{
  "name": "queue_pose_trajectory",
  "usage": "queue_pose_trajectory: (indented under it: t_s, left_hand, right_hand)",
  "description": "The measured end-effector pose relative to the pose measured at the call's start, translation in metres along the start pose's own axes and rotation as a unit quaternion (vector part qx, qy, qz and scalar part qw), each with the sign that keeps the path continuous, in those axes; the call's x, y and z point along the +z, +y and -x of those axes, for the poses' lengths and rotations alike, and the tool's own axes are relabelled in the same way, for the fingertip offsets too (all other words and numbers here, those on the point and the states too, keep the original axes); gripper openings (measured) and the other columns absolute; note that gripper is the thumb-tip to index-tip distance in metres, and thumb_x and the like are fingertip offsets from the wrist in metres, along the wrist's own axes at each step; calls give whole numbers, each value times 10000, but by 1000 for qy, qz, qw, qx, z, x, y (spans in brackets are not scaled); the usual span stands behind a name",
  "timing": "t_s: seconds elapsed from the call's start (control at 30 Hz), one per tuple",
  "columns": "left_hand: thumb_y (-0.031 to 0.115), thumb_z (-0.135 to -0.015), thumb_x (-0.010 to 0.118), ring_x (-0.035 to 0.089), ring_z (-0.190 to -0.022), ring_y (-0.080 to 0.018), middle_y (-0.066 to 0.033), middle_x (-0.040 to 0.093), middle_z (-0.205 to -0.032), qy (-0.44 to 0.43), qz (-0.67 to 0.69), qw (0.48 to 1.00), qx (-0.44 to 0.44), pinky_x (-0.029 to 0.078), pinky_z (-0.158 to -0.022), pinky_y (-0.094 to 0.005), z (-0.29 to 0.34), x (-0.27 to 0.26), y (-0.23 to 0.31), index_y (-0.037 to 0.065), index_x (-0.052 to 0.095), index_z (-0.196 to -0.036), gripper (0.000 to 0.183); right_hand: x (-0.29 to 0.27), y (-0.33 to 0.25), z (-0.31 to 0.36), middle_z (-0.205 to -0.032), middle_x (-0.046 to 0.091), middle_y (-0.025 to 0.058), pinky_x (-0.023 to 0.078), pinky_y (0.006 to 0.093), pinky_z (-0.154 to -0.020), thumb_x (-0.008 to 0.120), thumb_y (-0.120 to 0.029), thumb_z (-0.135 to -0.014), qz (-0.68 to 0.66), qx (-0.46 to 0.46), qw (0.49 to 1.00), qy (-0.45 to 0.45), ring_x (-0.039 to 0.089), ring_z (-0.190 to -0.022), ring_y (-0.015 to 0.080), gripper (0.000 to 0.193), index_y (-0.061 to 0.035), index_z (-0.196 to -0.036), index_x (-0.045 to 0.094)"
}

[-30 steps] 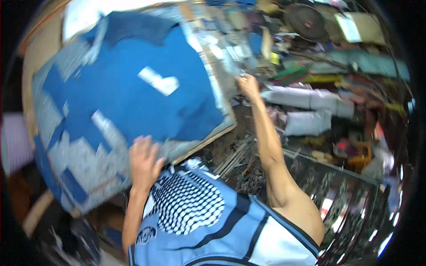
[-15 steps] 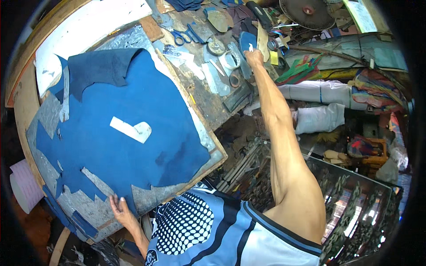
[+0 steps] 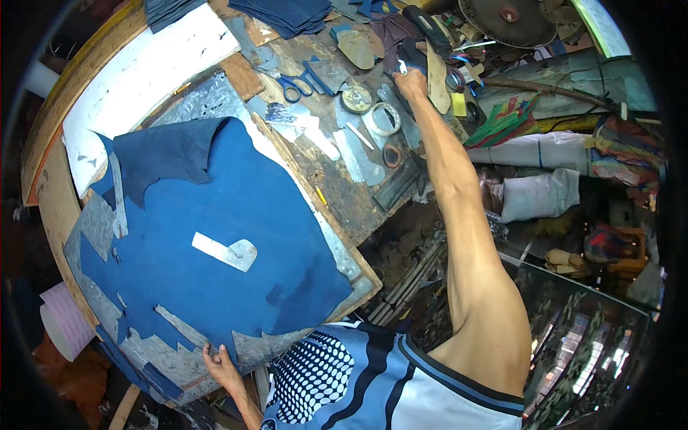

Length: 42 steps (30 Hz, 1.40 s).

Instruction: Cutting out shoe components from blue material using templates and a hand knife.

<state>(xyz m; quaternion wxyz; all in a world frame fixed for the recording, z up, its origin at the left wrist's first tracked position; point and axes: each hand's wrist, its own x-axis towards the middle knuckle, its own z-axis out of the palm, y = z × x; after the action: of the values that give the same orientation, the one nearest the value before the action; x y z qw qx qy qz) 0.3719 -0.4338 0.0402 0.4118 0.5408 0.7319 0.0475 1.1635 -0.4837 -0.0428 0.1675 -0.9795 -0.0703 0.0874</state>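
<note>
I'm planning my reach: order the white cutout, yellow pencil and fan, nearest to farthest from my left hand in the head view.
1. White cutout, on the blue sheet.
2. Yellow pencil, right of the sheet.
3. Fan, upper right.

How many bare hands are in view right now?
2: the left hand at the near edge of the blue leather sheet, and the right hand over the workbench, holding a small white object. No others show.

Words, numbers, signs — none can be read.

Blue sheet [image 3: 233,211], ragged-edged, spread flat (far end darker)
</note>
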Motion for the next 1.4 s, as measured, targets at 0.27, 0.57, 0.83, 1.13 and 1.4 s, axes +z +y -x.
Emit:
queue_pose_trajectory:
  t_s: [0.27,0.57,0.83,1.13,1.4]
  left_hand:
    - [163,-973,635,307,-647,-74,50,309,-725,10,31,999,7,281,-561,-248,11,-3,0,15,482,-1338,422]
    - [224,-999,614,298,-641,-75,44,296,-703,12,14,999,-33,259,-564,-260,20,-6,7,-5,441,-1383,479]
    - [237,-1001,616,289,-621,-70,49,300,-686,-2,58,998,-26,250,-558,-267,16,-8,5,4,450,-1349,450]
    - [223,-993,623,291,-592,-59,53,326,-673,-8,48,998,-33,240,-518,-268,14,-10,8,25,449,-1322,421]
    - [199,-994,620,327,-576,-53,48,350,-664,-20,61,997,-32,276,-506,-247,9,-13,4,34,446,-1325,408]
  right_hand:
    - [35,-55,-12,-737,663,93,473,325,-439,798,-279,-791,-92,70,989,-88,601,-523,162,335,18,-894,683]
    - [34,-34,-21,-720,665,94,503,336,-460,761,-249,-818,-178,85,979,-56,592,-520,173,259,-9,-820,665]
    - [-43,89,-36,-789,713,143,541,374,-539,735,-340,-809,-47,144,988,-17,678,-607,247,370,-4,-963,724]
    - [-16,69,19,-1322,586,257,466,455,-1020,748,-655,-701,99,27,994,-42,564,-1250,377,1009,-7,-1425,476]
    - [-21,86,4,-772,698,174,513,334,-507,773,-600,-720,-29,49,995,-87,643,-544,210,955,74,-1353,536]
